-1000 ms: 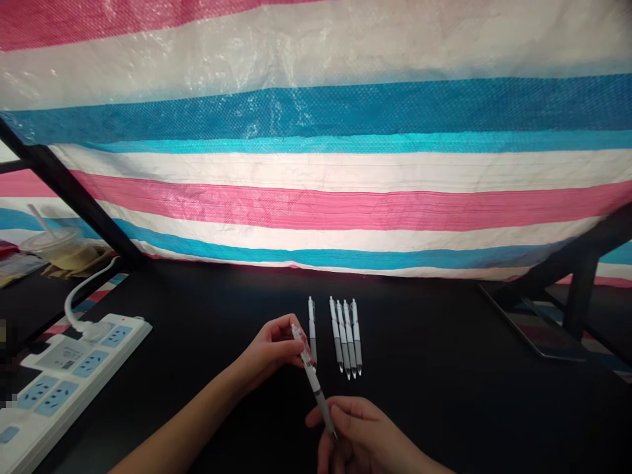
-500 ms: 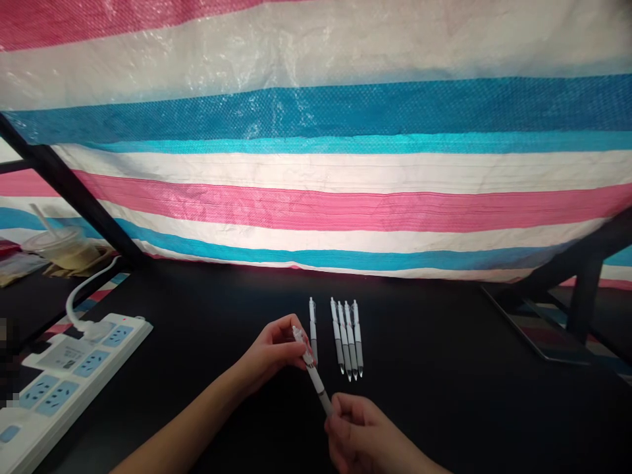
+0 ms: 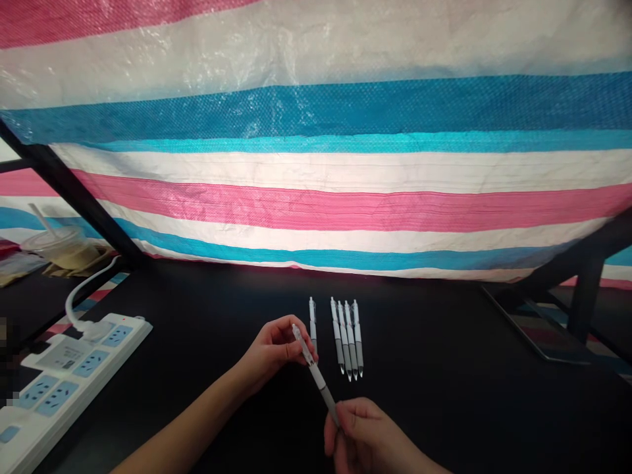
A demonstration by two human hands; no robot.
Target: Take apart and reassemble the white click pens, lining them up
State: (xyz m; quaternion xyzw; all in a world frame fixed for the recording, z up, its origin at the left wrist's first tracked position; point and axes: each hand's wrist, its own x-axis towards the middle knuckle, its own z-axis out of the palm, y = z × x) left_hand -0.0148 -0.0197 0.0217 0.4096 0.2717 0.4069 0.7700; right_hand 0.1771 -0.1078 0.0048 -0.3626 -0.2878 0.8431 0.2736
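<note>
A white and grey click pen (image 3: 316, 375) slants between my two hands, clicker end up and to the left. My left hand (image 3: 279, 345) is closed at its upper part, thumb and fingertips beside the clip end. Lower down, my right hand (image 3: 363, 431) pinches the grey grip, and its fingers hide the tip. Just beyond my left fingertips lies a similar pen (image 3: 313, 319), its lower end partly covered by that hand. Several more white and grey pens (image 3: 347, 339) lie side by side to the right, tips toward me.
A white power strip (image 3: 74, 375) with a plugged-in cable is at the left of the black table (image 3: 434, 368). Behind hangs a striped plastic sheet (image 3: 316, 210). A dark flat panel (image 3: 528, 329) lies at right, and a lidded cup (image 3: 64, 243) stands at far left.
The right hand has moved slightly down and right along with the pen's lower end. The left thumb has shifted off the pen's front, so more of its upper barrel shows.
</note>
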